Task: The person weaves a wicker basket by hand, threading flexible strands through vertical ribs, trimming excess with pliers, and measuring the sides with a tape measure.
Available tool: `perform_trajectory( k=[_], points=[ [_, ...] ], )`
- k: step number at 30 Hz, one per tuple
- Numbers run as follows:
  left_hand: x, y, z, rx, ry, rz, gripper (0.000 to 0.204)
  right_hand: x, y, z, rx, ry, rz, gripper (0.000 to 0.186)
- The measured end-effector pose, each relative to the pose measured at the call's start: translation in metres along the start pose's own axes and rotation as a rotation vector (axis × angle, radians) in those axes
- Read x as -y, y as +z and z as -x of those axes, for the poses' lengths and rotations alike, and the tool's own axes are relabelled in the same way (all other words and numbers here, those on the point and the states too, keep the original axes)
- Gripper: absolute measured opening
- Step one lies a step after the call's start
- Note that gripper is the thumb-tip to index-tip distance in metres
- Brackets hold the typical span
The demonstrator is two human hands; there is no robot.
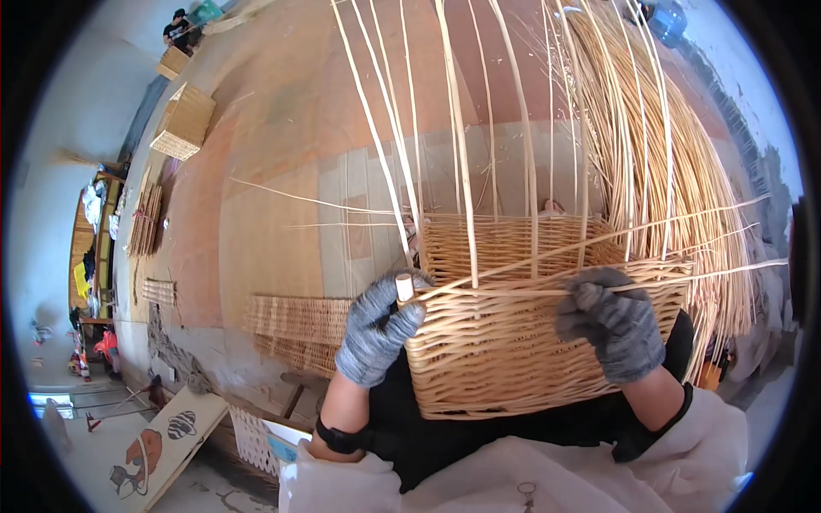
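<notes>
A rectangular wicker basket (513, 359), partly woven, rests on my lap, with tall upright willow stakes (466, 171) rising from its sides. My left hand (376, 329), in a grey knit glove, is closed round the basket's near left corner, beside a thick cut corner post (404, 288). Along the near rim runs a pale willow rod (513, 293). My right hand (611, 321), gloved the same, pinches this rod in front of the woven wall. Other loose rod ends stick out past the basket to the right and left.
A big bundle of willow rods (676, 171) lies at the right. Flat woven panels (299, 329) are on the floor to the left. Farther off are a box-shaped basket (184, 121), a crowded shelf (96, 239) and another person (178, 32). A white plastic crate (253, 438) stands at lower left.
</notes>
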State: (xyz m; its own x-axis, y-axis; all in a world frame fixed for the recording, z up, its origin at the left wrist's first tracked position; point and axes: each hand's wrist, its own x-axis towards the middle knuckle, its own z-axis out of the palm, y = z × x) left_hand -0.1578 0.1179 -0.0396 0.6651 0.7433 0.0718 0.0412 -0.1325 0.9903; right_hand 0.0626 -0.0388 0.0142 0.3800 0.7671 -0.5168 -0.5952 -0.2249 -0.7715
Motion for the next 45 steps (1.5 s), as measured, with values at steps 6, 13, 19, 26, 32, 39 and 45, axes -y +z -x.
perform_trajectory(
  k=[6,13,19,26,32,39,45],
  points=[
    [-0.05,0.007,-0.01,-0.297,0.324,-0.978,0.033,-0.003,-0.009,-0.023,0.053,-0.017,-0.015,0.021],
    [-0.055,0.023,-0.065,0.528,-0.162,-0.6,0.034,-0.008,0.005,-0.021,0.062,-0.001,-0.124,0.025],
    [-0.039,0.023,-0.06,0.426,-0.216,-0.401,0.027,0.018,-0.038,-0.058,0.165,-0.247,-0.21,0.02],
    [-0.052,0.042,-0.067,0.407,-0.305,-0.584,0.026,0.079,0.091,-0.152,-0.045,-0.566,1.226,0.053],
    [-0.051,0.021,-0.052,0.463,-0.336,-0.381,0.041,0.052,0.009,-0.042,0.023,-0.548,0.101,0.028],
    [-0.078,0.095,-0.029,-0.098,0.633,-1.175,0.069,0.018,-0.056,-0.025,-0.039,-0.403,-0.102,0.018],
    [-0.08,0.135,-0.049,0.509,-0.003,-1.223,0.074,0.061,-0.051,-0.076,-0.091,-1.047,1.247,0.031]
  ],
)
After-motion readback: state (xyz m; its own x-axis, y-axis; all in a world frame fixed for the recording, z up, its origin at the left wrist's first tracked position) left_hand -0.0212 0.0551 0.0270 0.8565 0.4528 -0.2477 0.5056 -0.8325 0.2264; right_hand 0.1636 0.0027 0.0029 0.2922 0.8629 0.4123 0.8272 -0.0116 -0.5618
